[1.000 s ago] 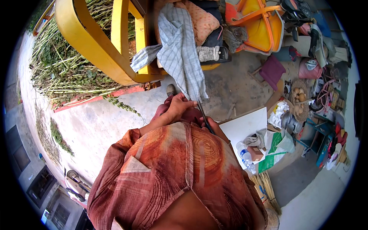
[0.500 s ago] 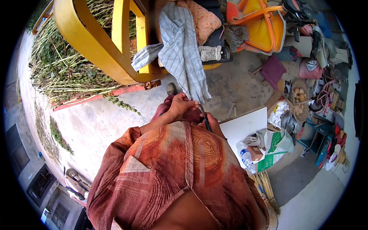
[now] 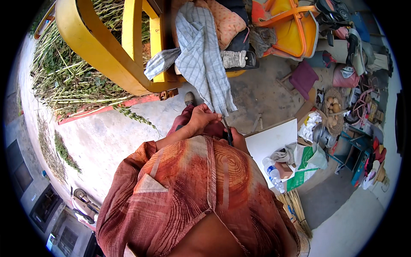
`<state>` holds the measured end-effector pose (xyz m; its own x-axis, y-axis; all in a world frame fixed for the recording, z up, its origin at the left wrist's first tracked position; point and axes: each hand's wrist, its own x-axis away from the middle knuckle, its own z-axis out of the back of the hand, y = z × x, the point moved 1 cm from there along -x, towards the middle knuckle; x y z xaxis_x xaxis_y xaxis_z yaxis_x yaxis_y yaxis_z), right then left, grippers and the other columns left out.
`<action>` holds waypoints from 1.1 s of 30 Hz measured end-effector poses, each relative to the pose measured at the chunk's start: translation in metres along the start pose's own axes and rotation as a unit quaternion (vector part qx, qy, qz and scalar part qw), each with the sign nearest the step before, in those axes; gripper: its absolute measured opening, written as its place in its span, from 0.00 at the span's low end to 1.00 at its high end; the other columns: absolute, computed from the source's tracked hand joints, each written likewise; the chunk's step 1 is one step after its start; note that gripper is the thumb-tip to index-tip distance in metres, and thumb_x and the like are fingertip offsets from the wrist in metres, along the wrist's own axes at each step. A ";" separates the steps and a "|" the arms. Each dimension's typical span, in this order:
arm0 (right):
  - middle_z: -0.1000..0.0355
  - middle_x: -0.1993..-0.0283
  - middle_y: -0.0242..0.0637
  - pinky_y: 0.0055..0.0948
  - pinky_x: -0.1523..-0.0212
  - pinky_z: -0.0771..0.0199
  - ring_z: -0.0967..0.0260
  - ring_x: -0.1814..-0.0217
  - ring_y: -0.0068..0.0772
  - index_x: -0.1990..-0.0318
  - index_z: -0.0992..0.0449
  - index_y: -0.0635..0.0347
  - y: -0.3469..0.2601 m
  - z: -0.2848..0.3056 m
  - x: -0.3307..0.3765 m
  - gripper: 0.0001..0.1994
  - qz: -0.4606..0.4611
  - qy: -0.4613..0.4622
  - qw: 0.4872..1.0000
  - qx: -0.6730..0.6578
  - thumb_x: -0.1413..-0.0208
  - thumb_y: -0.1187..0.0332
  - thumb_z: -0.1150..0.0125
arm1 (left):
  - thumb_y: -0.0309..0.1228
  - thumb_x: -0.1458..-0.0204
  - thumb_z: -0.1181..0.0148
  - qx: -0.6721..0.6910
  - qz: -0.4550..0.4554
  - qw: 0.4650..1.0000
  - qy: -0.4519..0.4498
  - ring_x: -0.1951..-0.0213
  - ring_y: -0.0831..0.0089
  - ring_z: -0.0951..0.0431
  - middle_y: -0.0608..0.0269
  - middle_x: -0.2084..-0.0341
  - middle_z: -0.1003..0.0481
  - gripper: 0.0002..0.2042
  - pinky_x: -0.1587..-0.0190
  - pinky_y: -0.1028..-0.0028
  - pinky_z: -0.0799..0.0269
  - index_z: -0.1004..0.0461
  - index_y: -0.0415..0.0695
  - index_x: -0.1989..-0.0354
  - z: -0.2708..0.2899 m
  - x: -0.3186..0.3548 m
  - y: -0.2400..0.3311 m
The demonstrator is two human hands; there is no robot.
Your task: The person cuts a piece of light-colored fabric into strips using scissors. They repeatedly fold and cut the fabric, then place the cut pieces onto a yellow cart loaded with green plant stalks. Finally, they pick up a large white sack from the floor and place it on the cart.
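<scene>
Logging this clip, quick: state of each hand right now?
Left hand: closed, pinching the cloth's lower end.
Right hand: closed, holding dark scissors.

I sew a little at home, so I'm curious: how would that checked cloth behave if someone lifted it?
Probably floppy: the checked cloth lies in loose folds down to the left hand. It's likely light, since it looks thin. Rolling seems unlikely, as it's creased and sheet-like rather than round.
</scene>
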<state>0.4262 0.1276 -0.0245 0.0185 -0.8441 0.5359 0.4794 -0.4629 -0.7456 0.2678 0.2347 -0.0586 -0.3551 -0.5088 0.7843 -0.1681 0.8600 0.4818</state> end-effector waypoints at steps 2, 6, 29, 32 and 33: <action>0.34 0.79 0.39 0.25 0.73 0.36 0.35 0.76 0.27 0.57 0.32 0.59 -0.010 0.004 0.002 0.28 -0.034 -0.010 0.999 -0.001 0.57 0.45 0.38 | 0.17 0.59 0.38 -0.014 0.001 1.000 0.005 0.73 0.67 0.22 0.55 0.78 0.26 0.13 0.70 0.74 0.23 0.37 0.38 0.69 0.000 0.001 0.001; 0.35 0.80 0.37 0.25 0.73 0.36 0.35 0.76 0.26 0.59 0.31 0.61 -0.009 0.002 0.004 0.27 -0.013 0.014 1.000 0.005 0.57 0.47 0.37 | 0.16 0.59 0.38 -0.021 0.007 1.000 0.005 0.72 0.67 0.22 0.54 0.78 0.27 0.14 0.71 0.74 0.24 0.39 0.38 0.68 -0.003 0.004 0.004; 0.35 0.72 0.32 0.19 0.77 0.33 0.35 0.78 0.20 0.58 0.38 0.61 -0.014 0.014 -0.087 0.17 0.047 0.125 0.935 -0.329 0.56 0.79 0.41 | 0.22 0.58 0.41 0.039 0.068 0.993 -0.088 0.73 0.74 0.25 0.63 0.75 0.26 0.05 0.68 0.76 0.25 0.28 0.37 0.71 0.014 0.001 0.013; 0.36 0.74 0.31 0.20 0.76 0.31 0.34 0.77 0.21 0.58 0.37 0.62 -0.035 0.015 -0.079 0.16 0.068 0.137 0.930 -0.333 0.56 0.81 0.45 | 0.27 0.57 0.38 -0.001 0.051 0.996 -0.073 0.68 0.75 0.27 0.64 0.71 0.26 0.11 0.64 0.75 0.29 0.29 0.40 0.64 0.007 0.007 0.012; 0.36 0.74 0.31 0.20 0.76 0.31 0.34 0.77 0.21 0.58 0.37 0.63 -0.036 0.014 -0.076 0.16 0.072 0.143 0.931 -0.329 0.56 0.81 0.45 | 0.29 0.57 0.37 -0.017 0.048 0.997 -0.064 0.66 0.76 0.28 0.65 0.69 0.26 0.14 0.63 0.74 0.30 0.29 0.42 0.61 0.003 0.010 0.013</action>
<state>0.4197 0.2126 -0.0325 -0.2383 -0.9043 0.3540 -0.1522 -0.3253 -0.9333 0.2594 0.2409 -0.0459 -0.4820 -0.4138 0.7723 -0.0975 0.9013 0.4221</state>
